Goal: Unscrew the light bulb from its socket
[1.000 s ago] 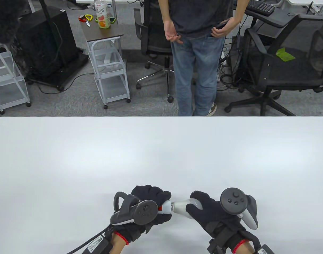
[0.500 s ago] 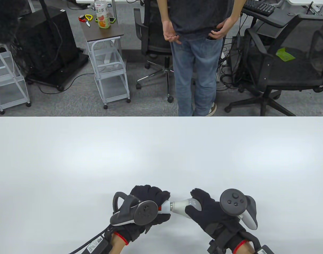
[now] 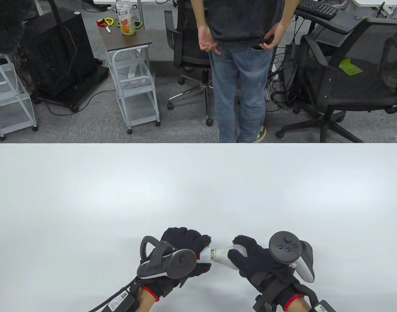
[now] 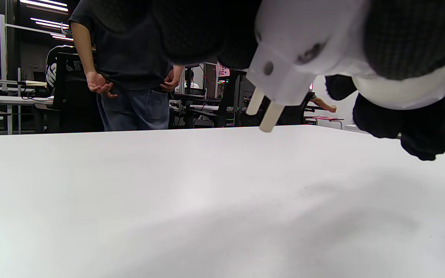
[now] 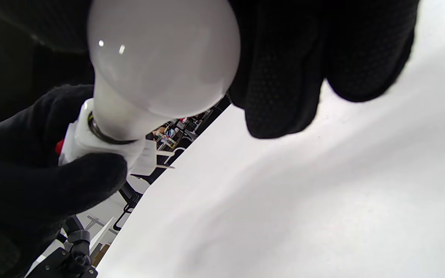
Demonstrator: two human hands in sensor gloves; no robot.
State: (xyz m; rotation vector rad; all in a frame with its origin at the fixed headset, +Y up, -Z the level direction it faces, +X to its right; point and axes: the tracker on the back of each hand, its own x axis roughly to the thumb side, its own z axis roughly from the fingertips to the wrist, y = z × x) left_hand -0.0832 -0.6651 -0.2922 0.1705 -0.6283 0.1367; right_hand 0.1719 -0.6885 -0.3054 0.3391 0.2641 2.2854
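A white light bulb [image 3: 225, 255] sits screwed in a white plug-in socket [image 3: 205, 253], both held above the white table [image 3: 198, 195] near its front edge. My left hand [image 3: 185, 248] grips the socket; its plug prongs [image 4: 264, 112] point down in the left wrist view, where the socket body [image 4: 307, 42] shows. My right hand [image 3: 250, 256] grips the bulb's round end [image 5: 160, 54]. In the right wrist view the metal thread ring [image 5: 102, 133] shows where the bulb enters the socket [image 5: 102, 148].
A person in jeans [image 3: 240, 71] stands just beyond the table's far edge. Office chairs [image 3: 341, 71] and a small cart [image 3: 133, 74] stand on the floor behind.
The hands stay in place. The left hand and its tracker shift slightly right. The standing person's hands move a little.
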